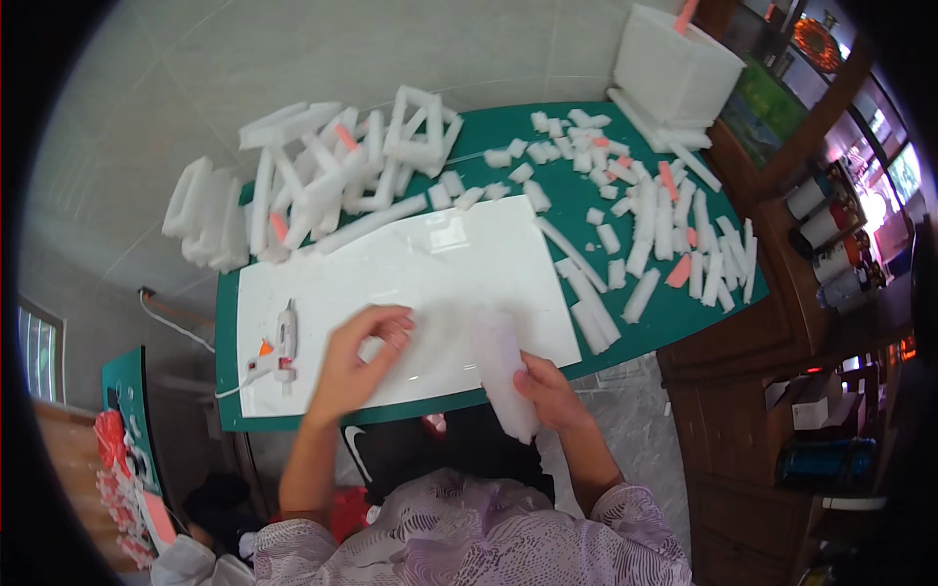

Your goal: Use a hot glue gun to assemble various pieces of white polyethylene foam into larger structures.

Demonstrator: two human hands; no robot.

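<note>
My right hand [550,391] grips a long white foam block [504,383] by its right side, over the near edge of the white board [440,361]. The block's far end is smeared by motion. Left of it, my left hand [362,356] hovers above the board, holding nothing, its fingers curved and the thumb apart. A white hot glue gun [286,337] with an orange part and a cord lies on the board's left side, beyond my left hand's reach of contact.
White foam frames [332,176] with a few pink pieces are heaped at the back left of the green table [469,132]. Many loose foam strips [650,225] and small chunks cover its right side. A white foam box [674,73] stands at the back right, beside wooden shelves [752,342].
</note>
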